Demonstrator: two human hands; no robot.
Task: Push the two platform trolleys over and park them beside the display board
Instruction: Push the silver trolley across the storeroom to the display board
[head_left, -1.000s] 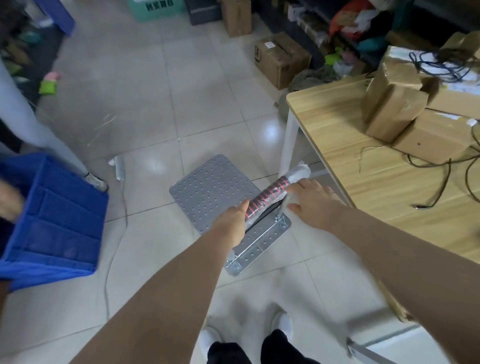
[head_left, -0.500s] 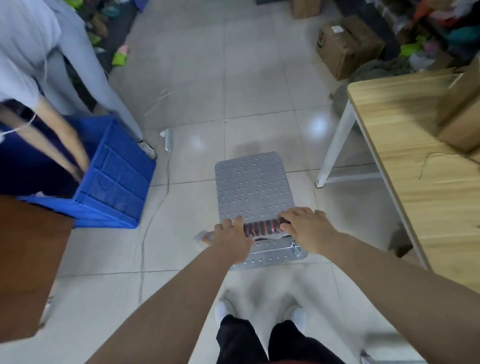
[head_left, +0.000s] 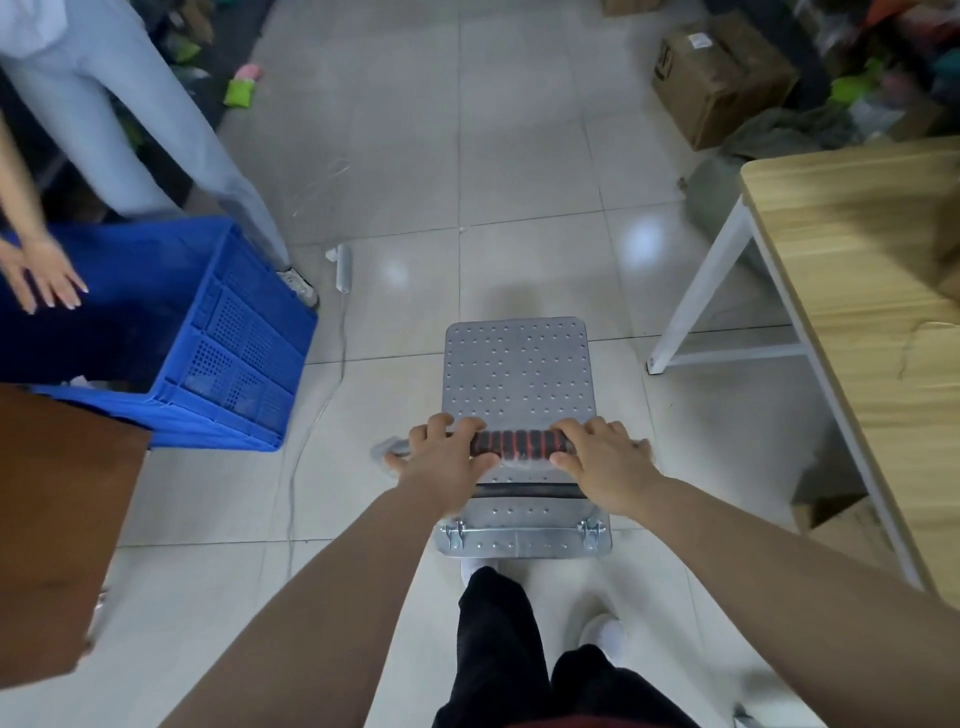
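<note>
Both hands now sit on the black-and-red ribbed foam handle (head_left: 519, 445) of the grey perforated metal platform trolley (head_left: 517, 374). The left hand (head_left: 445, 457) is wrapped over the handle's left end with its fingers (head_left: 470, 427) curled across the top; the right hand (head_left: 605, 462) is closed over the right end in the same way. A second ago the trolley stood skewed, its handle slanting up toward the light wooden surface on white legs (head_left: 852, 291), and the right hand was only reaching for the grip. Since then the deck has swung round to point straight up the grey tiled floor (head_left: 519, 156), so the turn looks finished and the straight push can likely begin.

The trolley stands on the floor well left of the wooden surface's nearest leg, and right of the blue perforated plastic crate (head_left: 208, 353) that another person's hand (head_left: 44, 275) is reaching over. A thin grey cable (head_left: 332, 374) trails along the floor between crate and trolley. Brown cardboard boxes (head_left: 717, 67) lie far ahead of the wooden surface. No display board and no second trolley show here, so most of the task probably remains.
</note>
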